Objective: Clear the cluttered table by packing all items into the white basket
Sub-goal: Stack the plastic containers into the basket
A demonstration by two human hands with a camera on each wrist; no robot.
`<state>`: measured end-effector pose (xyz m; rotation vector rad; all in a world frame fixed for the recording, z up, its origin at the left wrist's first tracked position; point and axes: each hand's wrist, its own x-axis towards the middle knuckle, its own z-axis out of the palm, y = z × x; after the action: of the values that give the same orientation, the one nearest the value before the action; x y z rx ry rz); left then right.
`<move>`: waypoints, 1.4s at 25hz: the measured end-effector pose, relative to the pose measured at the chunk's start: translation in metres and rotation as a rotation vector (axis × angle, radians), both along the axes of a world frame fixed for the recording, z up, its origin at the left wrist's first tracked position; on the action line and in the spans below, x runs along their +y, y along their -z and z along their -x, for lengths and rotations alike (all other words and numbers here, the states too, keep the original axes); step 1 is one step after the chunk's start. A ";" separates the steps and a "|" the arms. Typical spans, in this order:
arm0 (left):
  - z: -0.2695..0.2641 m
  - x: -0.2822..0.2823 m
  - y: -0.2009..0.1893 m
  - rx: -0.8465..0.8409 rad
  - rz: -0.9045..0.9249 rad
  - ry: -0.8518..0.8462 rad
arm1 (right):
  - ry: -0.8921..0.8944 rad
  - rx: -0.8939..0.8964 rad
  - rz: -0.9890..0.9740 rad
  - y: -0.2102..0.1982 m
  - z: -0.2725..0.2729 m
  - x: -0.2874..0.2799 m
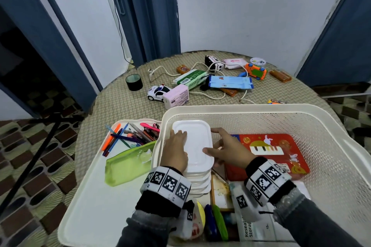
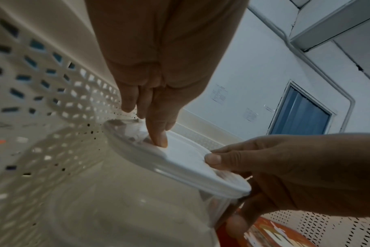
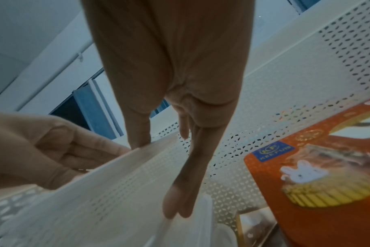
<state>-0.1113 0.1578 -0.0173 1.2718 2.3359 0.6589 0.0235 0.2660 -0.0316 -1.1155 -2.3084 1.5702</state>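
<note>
A stack of white plastic containers (image 1: 197, 142) with a lid on top stands in the near left corner of the white basket (image 1: 261, 107). My left hand (image 1: 176, 146) lies on the lid's left side with straight fingers; in the left wrist view a fingertip (image 2: 160, 138) presses the lid (image 2: 186, 155). My right hand (image 1: 226, 148) grips the stack's right edge, with the thumb (image 2: 213, 158) on top and the other fingers under the rim. A red box with a piano picture (image 1: 281, 150) lies in the basket beside it.
A white tray (image 1: 90, 196) left of the basket holds pens (image 1: 132, 134) and a green pouch (image 1: 128, 162). Beyond the basket on the table lie a toy police car (image 1: 157, 92), tissue packs (image 1: 190, 78), an orange toy car (image 1: 257, 71), a black cup (image 1: 134, 82) and a white cable (image 1: 212, 97).
</note>
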 end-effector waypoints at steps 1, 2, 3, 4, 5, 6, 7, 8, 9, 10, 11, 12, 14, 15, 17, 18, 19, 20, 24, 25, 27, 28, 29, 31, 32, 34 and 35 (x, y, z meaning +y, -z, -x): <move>0.000 -0.001 0.000 -0.027 -0.011 -0.012 | -0.006 0.003 -0.024 -0.001 0.001 -0.001; 0.000 -0.001 0.001 -0.045 -0.023 -0.022 | -0.003 0.016 -0.017 -0.002 0.001 -0.002; 0.000 -0.001 0.002 -0.052 -0.025 -0.026 | 0.006 0.037 0.013 -0.003 0.002 -0.003; 0.001 -0.001 0.003 -0.055 -0.016 -0.025 | 0.016 0.054 0.059 -0.004 0.003 -0.004; 0.000 0.000 0.004 -0.060 0.000 -0.019 | 0.019 0.063 0.107 -0.006 0.004 -0.004; 0.000 0.000 0.004 -0.066 0.013 -0.013 | 0.011 0.064 0.138 -0.007 0.004 -0.005; -0.001 0.000 0.004 -0.072 0.023 -0.010 | -0.006 0.056 0.140 -0.008 0.004 -0.005; -0.001 0.000 0.004 -0.078 0.022 -0.013 | -0.026 0.042 0.118 -0.008 0.003 -0.005; -0.002 0.000 0.003 -0.083 0.021 -0.019 | -0.047 0.029 0.083 -0.008 0.002 -0.004; -0.001 0.000 0.004 -0.082 0.022 -0.021 | -0.070 0.018 0.046 -0.009 0.001 -0.003; -0.001 0.001 0.004 -0.074 0.024 -0.021 | -0.090 0.009 0.012 -0.009 0.001 -0.002; -0.001 0.001 0.004 -0.065 0.018 -0.024 | -0.100 0.001 -0.018 -0.008 0.001 0.000; 0.000 0.003 0.004 -0.074 -0.039 -0.060 | -0.064 -0.015 -0.049 -0.007 0.003 0.006; 0.001 0.005 0.003 -0.102 -0.092 -0.087 | -0.027 -0.015 -0.051 -0.007 0.004 0.010; 0.003 0.009 -0.002 -0.200 -0.213 -0.128 | 0.045 0.026 -0.037 -0.010 0.005 0.015; 0.004 0.012 -0.005 -0.255 -0.258 -0.131 | 0.075 0.057 -0.032 -0.013 0.004 0.018; 0.005 0.016 -0.010 -0.296 -0.288 -0.124 | 0.100 0.078 -0.039 -0.018 0.001 0.021; 0.006 0.020 -0.015 -0.320 -0.309 -0.109 | 0.117 0.090 -0.050 -0.023 -0.003 0.025; -0.001 0.043 -0.047 -0.400 -0.416 -0.037 | 0.164 0.139 -0.076 -0.053 -0.030 0.036; -0.007 0.050 -0.056 -0.419 -0.441 -0.004 | 0.195 0.154 -0.077 -0.063 -0.040 0.036; -0.026 0.062 -0.073 -0.425 -0.465 0.095 | 0.276 0.182 -0.065 -0.084 -0.065 0.031; -0.037 0.066 -0.079 -0.435 -0.476 0.153 | 0.314 0.199 -0.060 -0.093 -0.078 0.026; -0.050 0.069 -0.084 -0.453 -0.483 0.209 | 0.346 0.214 -0.062 -0.102 -0.092 0.020; -0.077 0.070 -0.092 -0.492 -0.472 0.331 | 0.430 0.218 -0.088 -0.115 -0.122 0.003; -0.088 0.067 -0.095 -0.502 -0.466 0.383 | 0.461 0.210 -0.102 -0.119 -0.133 -0.005; -0.117 0.056 -0.100 -0.536 -0.437 0.521 | 0.584 0.207 -0.125 -0.120 -0.161 -0.031; -0.131 0.047 -0.103 -0.562 -0.426 0.583 | 0.653 0.222 -0.135 -0.116 -0.174 -0.045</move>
<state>0.0196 0.2053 0.0852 1.5855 1.3258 1.1513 0.1980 0.2207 0.0848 -1.3846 -1.6365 1.1913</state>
